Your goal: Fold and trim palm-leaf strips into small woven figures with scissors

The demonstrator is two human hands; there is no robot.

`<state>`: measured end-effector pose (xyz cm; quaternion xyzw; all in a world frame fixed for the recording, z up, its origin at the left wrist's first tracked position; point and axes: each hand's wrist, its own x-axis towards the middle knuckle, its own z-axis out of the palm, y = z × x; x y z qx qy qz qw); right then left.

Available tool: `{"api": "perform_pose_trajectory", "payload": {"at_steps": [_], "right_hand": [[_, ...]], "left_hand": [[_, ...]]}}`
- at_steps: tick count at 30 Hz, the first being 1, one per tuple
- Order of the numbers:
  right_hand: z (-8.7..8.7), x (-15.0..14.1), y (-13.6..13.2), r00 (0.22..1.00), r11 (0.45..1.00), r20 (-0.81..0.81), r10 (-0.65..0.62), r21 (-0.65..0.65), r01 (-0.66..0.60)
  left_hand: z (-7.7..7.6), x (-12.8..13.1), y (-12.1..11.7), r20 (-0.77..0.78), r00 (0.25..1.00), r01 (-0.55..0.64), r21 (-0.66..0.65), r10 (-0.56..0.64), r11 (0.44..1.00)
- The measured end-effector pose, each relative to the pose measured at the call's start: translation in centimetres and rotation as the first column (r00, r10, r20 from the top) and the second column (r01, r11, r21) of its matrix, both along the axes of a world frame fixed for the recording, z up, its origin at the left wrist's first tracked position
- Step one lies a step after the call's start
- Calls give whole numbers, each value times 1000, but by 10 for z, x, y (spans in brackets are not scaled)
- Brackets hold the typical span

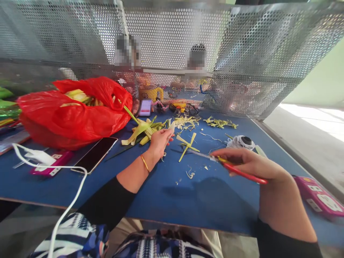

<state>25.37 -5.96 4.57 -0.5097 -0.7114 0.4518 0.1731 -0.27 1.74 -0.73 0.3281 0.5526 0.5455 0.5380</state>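
Red and yellow mark the handle of a slim, pale-bladed hand tool (248, 175), grasped by the right hand (247, 161). Its long axis slants from the red butt, nearer the person, out to a tip pointing left and slightly away. The tip ends at a yellow-green cross of folded leaf strips (187, 146) on the surface (215, 215) between the two hands; whether they touch cannot be told. The cross's longer strip runs from near left to far right, its other strip from far left to near right.

The left hand (158, 141) pinches a pale, narrow leaf piece (171, 127) that points away from the person.

White patches show on a magenta box (318, 197) right of the right wrist and on a second magenta box (49, 165) left of the left forearm; any print is too blurred to read.

The surface's near edge passes below both forearms, and its right edge slants past the right hand. Between the forearms lies a bare blue stretch under shadow. Left of the left hand sit a loose green leaf bundle (143, 129) and a bulging red plastic bag (80, 114); a white cord spool (233, 142) sits just beyond the right hand.
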Motion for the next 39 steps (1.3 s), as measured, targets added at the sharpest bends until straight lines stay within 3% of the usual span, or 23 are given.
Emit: {"api": "perform_pose_trajectory", "payload": {"at_steps": [4, 10, 16, 23, 28, 30, 33, 35, 39], "right_hand": [[-17, -23, 15, 953, 958, -250, -173, 180, 221], [-39, -32, 33, 963, 917, -53, -265, 294, 269], [-43, -29, 37, 938, 891, -63, -340, 296, 343], [-44, -29, 38, 931, 912, -129, -340, 198, 360], [-44, -28, 39, 932, 921, -142, -334, 162, 355], [-46, -28, 40, 923, 897, -126, -365, 217, 384], [-48, -29, 40, 857, 789, 42, -514, 415, 453], [-48, -31, 39, 752, 748, 262, -605, 510, 425], [-49, -39, 36, 566, 825, 606, -559, 475, 305]], "left_hand": [[2, 6, 2, -30, 998, 53, 78, -51, 996], [16, 18, 10, -153, 977, 165, 120, -146, 979], [20, 31, 22, -198, 951, 267, 124, -240, 956], [18, 44, 31, -240, 908, 379, 117, -344, 918], [17, 43, 34, -234, 899, 397, 83, -370, 914], [17, 41, 32, -213, 908, 381, 54, -362, 923], [21, 36, 23, -112, 935, 340, 20, -336, 940], [25, 30, 12, -11, 938, 346, 10, -346, 938], [33, 18, -18, 87, 936, 341, 16, -341, 940]]}}
